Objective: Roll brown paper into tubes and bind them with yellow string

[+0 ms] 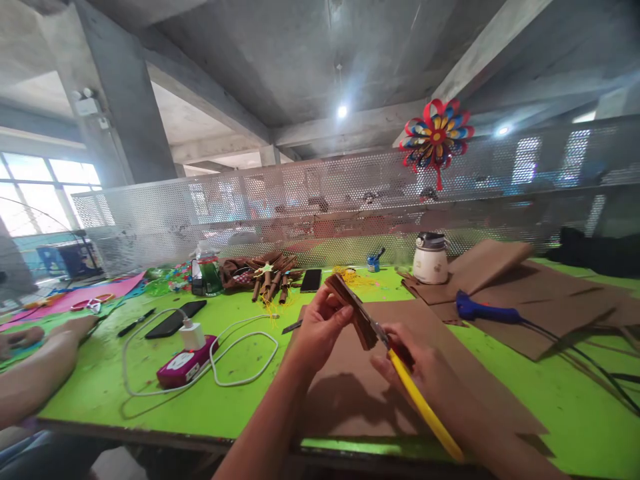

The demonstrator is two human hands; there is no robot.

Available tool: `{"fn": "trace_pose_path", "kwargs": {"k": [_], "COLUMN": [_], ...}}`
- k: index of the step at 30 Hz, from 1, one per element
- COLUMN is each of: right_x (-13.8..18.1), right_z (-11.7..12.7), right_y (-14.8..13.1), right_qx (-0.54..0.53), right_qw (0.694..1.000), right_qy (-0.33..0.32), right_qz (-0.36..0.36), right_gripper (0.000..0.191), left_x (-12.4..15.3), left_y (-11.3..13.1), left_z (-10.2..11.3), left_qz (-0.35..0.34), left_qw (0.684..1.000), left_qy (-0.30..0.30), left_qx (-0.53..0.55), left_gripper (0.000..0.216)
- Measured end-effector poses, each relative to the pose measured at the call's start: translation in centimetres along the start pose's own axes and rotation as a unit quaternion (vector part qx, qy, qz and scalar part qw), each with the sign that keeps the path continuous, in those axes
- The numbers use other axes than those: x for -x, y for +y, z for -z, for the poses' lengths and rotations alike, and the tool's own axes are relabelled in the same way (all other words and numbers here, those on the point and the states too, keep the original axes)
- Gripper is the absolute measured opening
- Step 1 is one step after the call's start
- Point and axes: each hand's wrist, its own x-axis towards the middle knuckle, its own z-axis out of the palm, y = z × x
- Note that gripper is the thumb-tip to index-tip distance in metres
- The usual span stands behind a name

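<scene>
My left hand [320, 328] pinches a folded brown paper strip [350, 307] and holds it up above the green table [125, 400]. My right hand [420, 373] is closed around yellow-handled scissors [425, 407], whose blades meet the brown strip near its lower end. Both hands hover over a large brown sheet [360, 393] lying flat on the table.
A white cable [235, 380], a charger on a pink power bank [183, 363], a black phone [175, 319], brown rolled pieces [270, 280], a white jar [430, 260], a blue glue gun [480, 311] and more brown sheets [540, 300] lie about. Another person's arm [35, 373] rests at left. A mesh screen [350, 207] closes the back.
</scene>
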Motion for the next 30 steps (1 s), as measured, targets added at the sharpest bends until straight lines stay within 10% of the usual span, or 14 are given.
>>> {"fn": "trace_pose_path", "kwargs": {"k": [30], "right_x": [0.81], "right_z": [-1.02], "right_y": [0.48], "right_qx": [0.085], "right_qw": [0.991], "right_qy": [0.082], "right_qz": [0.063], "right_gripper": [0.035], "left_x": [0.37], "left_y": [-0.01], "left_z": [0.0], "left_qz": [0.018], "left_qw": [0.999], "left_qy": [-0.015], "left_qx": [0.031], "left_gripper": [0.034]}}
